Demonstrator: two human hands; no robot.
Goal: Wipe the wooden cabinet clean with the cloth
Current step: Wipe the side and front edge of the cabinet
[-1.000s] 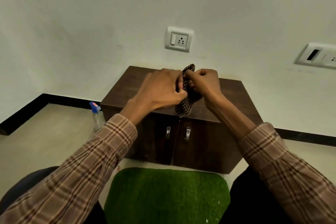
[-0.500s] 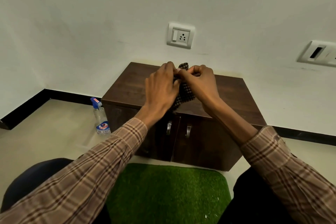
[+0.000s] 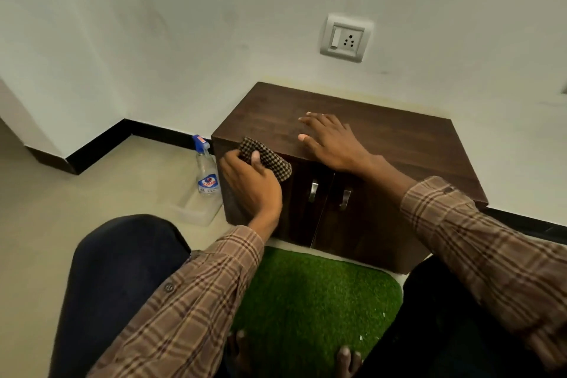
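A low dark wooden cabinet (image 3: 399,138) with two doors and metal handles stands against the white wall. My left hand (image 3: 248,184) grips a folded brown checked cloth (image 3: 267,158) and holds it against the cabinet's front left top corner. My right hand (image 3: 331,138) lies flat on the cabinet top with its fingers spread, right of the cloth and apart from it.
A clear spray bottle (image 3: 206,169) with a blue nozzle stands on the floor just left of the cabinet, beside a clear plastic tray (image 3: 196,212). A green turf mat (image 3: 316,294) lies before the cabinet, between my knees. A wall socket (image 3: 345,38) sits above.
Both hands held the cloth together above the cabinet top. Now they have parted: the left carried the cloth down to the front left corner, and the right came to rest flat on the top.
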